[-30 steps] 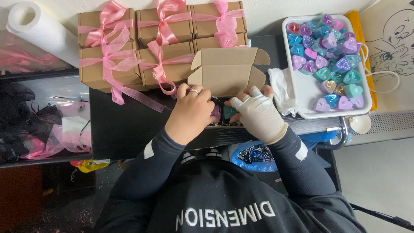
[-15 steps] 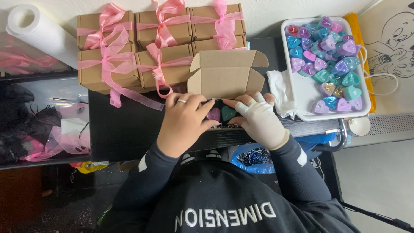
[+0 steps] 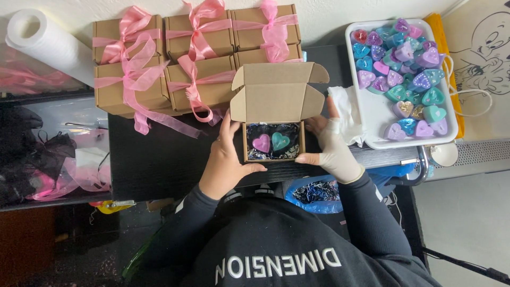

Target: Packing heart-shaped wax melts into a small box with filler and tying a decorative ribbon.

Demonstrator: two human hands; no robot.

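My left hand (image 3: 226,165) has its fingers curled along the left wall of the box (image 3: 273,141), thumb laid across the near edge, so it grips that side. My right hand (image 3: 332,149), in a white glove, does the same on the right wall: fingers up along the side, thumb pointing in along the front edge. Both hands are closed on the box, which sits between them on the black table (image 3: 159,159), just in front of my chest.

The box is open, its lid (image 3: 276,90) standing back with the flaps spread. Inside, on dark shredded filling, a pink heart (image 3: 261,142) lies beside a teal heart (image 3: 280,141), touching or nearly so.

Behind the lid I see a stack of closed boxes (image 3: 196,58) tied with pink ribbon. To the right of my gloved hand is a crumpled white tissue (image 3: 345,114), and next to it a white tray (image 3: 377,114) with many hearts in purple, pink and teal. A paper roll (image 3: 48,42) lies at far left. Below the table edge, near my right forearm, a blue bag (image 3: 313,191) holds more dark filling.
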